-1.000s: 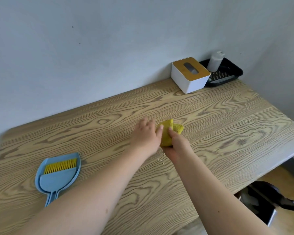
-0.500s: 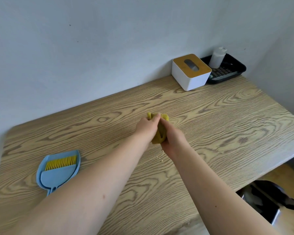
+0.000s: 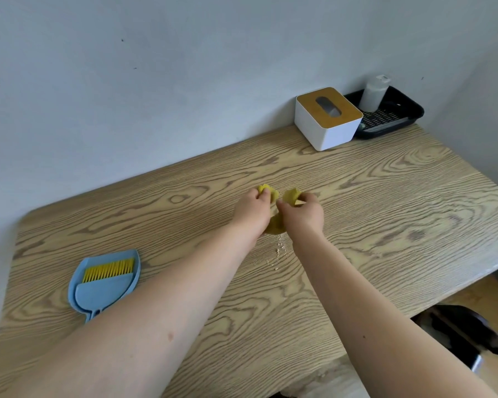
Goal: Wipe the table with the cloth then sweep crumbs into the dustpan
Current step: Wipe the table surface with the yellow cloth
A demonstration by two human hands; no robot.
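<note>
Having pulled apart since a moment ago, my left hand (image 3: 252, 209) and right hand (image 3: 301, 214) grip the cloth (image 3: 273, 225), spreading it for wiping above the crumbs (image 3: 279, 251).

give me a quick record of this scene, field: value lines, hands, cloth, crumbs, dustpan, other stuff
left hand: left hand grips one end of the cloth
right hand: right hand grips the other end
cloth: yellow, held between both hands above the table
crumbs: crumbs lie on the table just below the cloth
dustpan: blue dustpan at left, yellow-bristled brush lying in it, untouched
back right: tissue box, black tray holding a white bottle
</note>
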